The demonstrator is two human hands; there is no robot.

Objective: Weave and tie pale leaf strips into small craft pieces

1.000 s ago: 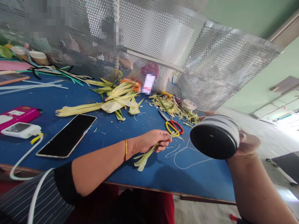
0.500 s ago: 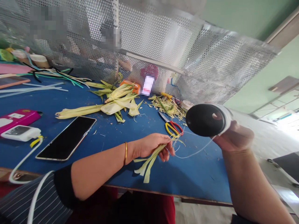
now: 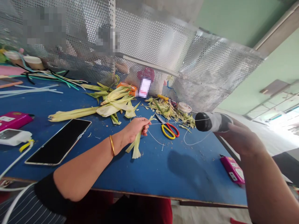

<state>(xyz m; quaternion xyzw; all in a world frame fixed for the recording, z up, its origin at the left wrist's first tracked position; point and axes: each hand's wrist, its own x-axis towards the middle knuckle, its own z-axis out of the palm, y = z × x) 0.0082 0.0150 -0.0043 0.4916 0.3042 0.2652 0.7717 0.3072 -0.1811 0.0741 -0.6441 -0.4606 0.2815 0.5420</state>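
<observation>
My left hand (image 3: 137,128) is closed round a small bundle of pale green corn husk strips (image 3: 135,149), whose loose ends hang below the fist. A thin white thread (image 3: 198,143) runs from this bundle toward my right side. Raised over the right of the table, my right hand (image 3: 243,137) grips a spool of white thread (image 3: 216,121) with a dark end, tilted on its side. Between the hands, scissors (image 3: 169,128) with one yellow and one red handle lie partly open on the blue table (image 3: 149,174).
Corn husks (image 3: 112,104) lie behind my left hand, and husk scraps (image 3: 168,109) sit farther right. A smartphone (image 3: 59,140) and a magenta device (image 3: 14,120) are at left; another magenta device (image 3: 232,169) is at right. A perforated metal screen (image 3: 149,37) borders the back.
My left hand has moved left and slightly up with the husk bundle. My right hand has turned the spool and shifted right, and the magenta device at right has come into view.
</observation>
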